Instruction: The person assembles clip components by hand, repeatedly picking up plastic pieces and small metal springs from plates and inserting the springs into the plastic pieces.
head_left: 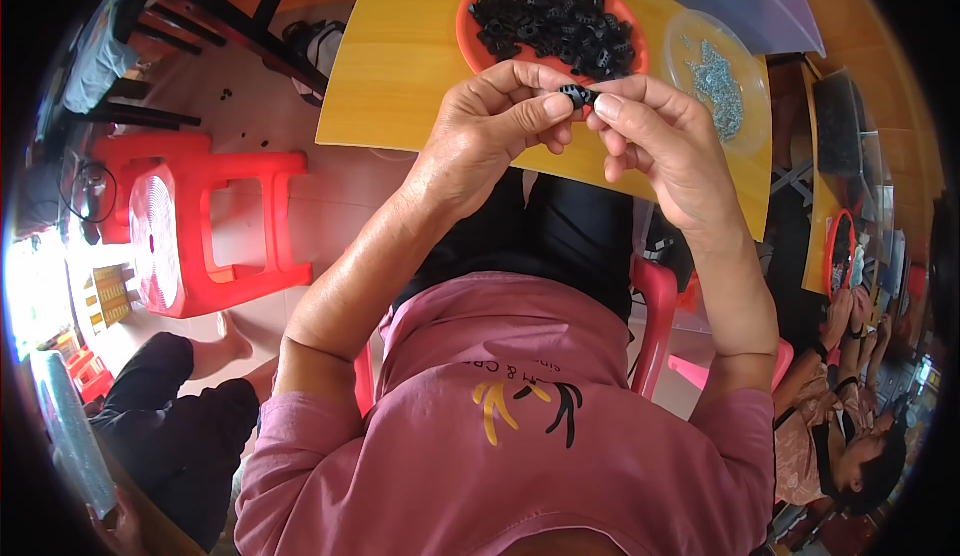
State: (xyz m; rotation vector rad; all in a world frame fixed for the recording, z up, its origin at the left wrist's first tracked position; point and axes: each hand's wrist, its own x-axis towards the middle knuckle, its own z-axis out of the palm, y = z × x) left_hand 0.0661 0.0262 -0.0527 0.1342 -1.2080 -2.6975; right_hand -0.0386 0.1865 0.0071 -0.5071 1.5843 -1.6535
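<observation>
Over the yellow table [390,86], left hand [488,128] and right hand [668,134] pinch a small black part [574,93], its long axis roughly crosswise.

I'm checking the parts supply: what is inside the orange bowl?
A heap of small black parts lies inside the orange bowl. The pile covers most of its bottom, so anything beneath cannot be seen.
</observation>
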